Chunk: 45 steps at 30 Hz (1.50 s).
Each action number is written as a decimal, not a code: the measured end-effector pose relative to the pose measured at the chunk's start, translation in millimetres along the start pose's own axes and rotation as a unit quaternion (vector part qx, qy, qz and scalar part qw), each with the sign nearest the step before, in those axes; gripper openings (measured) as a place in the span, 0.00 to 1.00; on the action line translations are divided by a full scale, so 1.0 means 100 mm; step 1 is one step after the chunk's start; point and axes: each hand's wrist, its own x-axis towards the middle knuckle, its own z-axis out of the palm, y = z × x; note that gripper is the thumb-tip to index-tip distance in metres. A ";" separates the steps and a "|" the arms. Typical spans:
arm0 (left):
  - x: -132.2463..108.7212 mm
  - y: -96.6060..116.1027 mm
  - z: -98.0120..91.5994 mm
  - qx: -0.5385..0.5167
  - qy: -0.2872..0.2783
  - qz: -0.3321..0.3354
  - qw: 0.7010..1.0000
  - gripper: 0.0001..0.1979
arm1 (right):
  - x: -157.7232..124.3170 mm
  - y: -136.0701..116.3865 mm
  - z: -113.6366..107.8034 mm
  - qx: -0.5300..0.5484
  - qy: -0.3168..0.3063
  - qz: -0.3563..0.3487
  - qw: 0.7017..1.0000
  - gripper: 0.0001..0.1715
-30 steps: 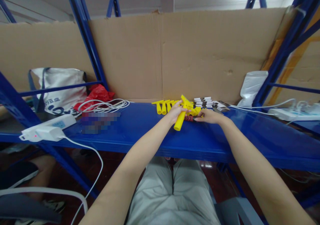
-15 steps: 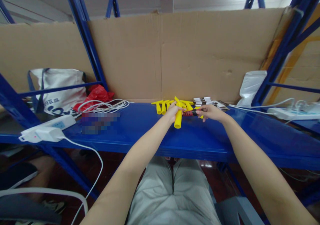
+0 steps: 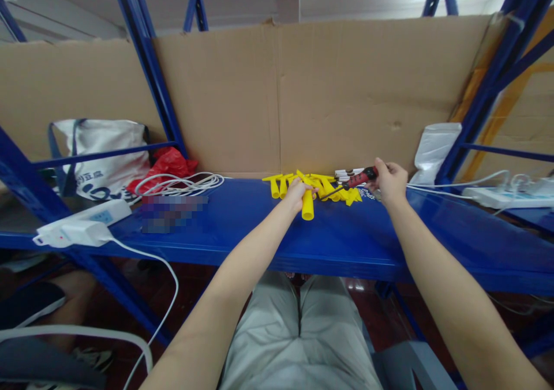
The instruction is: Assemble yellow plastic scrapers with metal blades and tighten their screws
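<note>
My left hand (image 3: 297,193) is closed around a yellow plastic tube (image 3: 307,204) that points down toward me over the blue shelf (image 3: 242,228). My right hand (image 3: 390,180) grips a red-and-black handled screwdriver (image 3: 357,179), its thin shaft aimed left at the pile of yellow plastic parts (image 3: 329,187). More yellow tubes (image 3: 277,185) lie in a row just left of my left hand. A stack of small white and dark flat pieces (image 3: 350,173) sits behind the screwdriver.
A cardboard sheet (image 3: 277,96) backs the shelf. Coiled white cable (image 3: 177,183), a red bag (image 3: 167,162) and a white tote bag (image 3: 104,153) lie at left; a white power strip (image 3: 82,225) near the left edge. A white pouch (image 3: 435,147) and another power strip (image 3: 506,197) at right.
My right hand has lifted the screwdriver off the pile and drawn it to the right. My left hand has tilted the yellow tube more upright and stayed near the pile.
</note>
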 end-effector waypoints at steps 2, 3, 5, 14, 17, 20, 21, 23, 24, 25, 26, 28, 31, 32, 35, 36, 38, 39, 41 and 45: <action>-0.02 0.01 0.01 0.009 0.001 -0.006 1.000 0.25 | 0.02 -0.02 -0.02 0.024 0.050 0.007 0.998 0.20; -0.03 0.01 0.01 0.013 0.002 -0.009 1.000 0.24 | 0.03 -0.03 -0.02 0.034 0.068 0.009 0.997 0.20; -0.04 0.01 0.01 0.020 0.007 -0.015 1.000 0.23 | 0.03 -0.05 -0.02 0.055 0.090 0.011 0.994 0.20; -0.01 -0.05 0.01 0.054 0.012 -0.022 0.998 0.28 | 0.02 0.03 0.08 0.135 0.077 0.035 0.987 0.20; -0.01 -0.05 0.01 0.052 0.023 -0.029 0.998 0.33 | 0.00 0.05 0.10 0.143 0.072 0.042 0.986 0.21; -0.03 -0.05 0.02 0.056 0.026 -0.027 0.998 0.37 | -0.01 0.06 0.11 0.150 0.068 0.045 0.985 0.21; -0.04 -0.05 0.02 0.059 0.021 -0.026 0.998 0.37 | -0.02 0.06 0.12 0.152 0.065 0.047 0.985 0.21; -0.04 -0.05 0.02 0.065 0.012 -0.023 0.998 0.37 | -0.03 0.07 0.13 0.155 0.058 0.052 0.985 0.21; -0.04 -0.06 0.02 0.065 0.012 -0.021 0.998 0.37 | -0.03 0.07 0.13 0.156 0.054 0.053 0.985 0.21; -0.04 -0.06 0.02 0.063 0.014 -0.019 0.998 0.37 | -0.03 0.08 0.13 0.156 0.049 0.054 0.985 0.21; -0.03 -0.07 0.02 0.061 0.018 -0.017 0.998 0.37 | -0.03 0.08 0.13 0.156 0.042 0.054 0.985 0.21; -0.02 -0.08 0.01 0.056 0.024 -0.016 0.998 0.38 | -0.03 0.09 0.12 0.152 0.026 0.055 0.986 0.21; 0.01 -0.10 0.00 0.052 0.023 -0.010 0.998 0.36 | -0.02 0.12 0.11 0.142 0.007 0.044 0.989 0.23; 0.02 -0.11 0.00 0.051 0.023 -0.008 0.998 0.36 | -0.01 0.13 0.11 0.138 0.001 0.038 0.990 0.24; 0.03 -0.12 -0.01 0.057 0.020 -0.009 0.998 0.37 | 0.00 0.14 0.11 0.126 -0.006 0.030 0.992 0.25; 0.03 -0.12 0.00 0.062 0.018 -0.011 0.998 0.38 | -0.01 0.14 0.11 0.124 -0.005 0.031 0.992 0.25; 0.02 -0.12 0.00 0.070 0.015 -0.014 0.997 0.39 | -0.02 0.13 0.11 0.123 -0.001 0.037 0.992 0.24; 0.02 -0.12 0.00 0.073 0.013 -0.016 0.997 0.39 | -0.02 0.12 0.11 0.124 0.001 0.040 0.991 0.23; 0.02 -0.12 0.00 0.078 0.014 -0.018 0.997 0.39 | -0.04 0.11 0.12 0.126 0.004 0.045 0.991 0.22; 0.00 -0.12 0.01 0.083 0.013 -0.016 0.996 0.38 | -0.04 0.10 0.12 0.130 0.010 0.042 0.991 0.23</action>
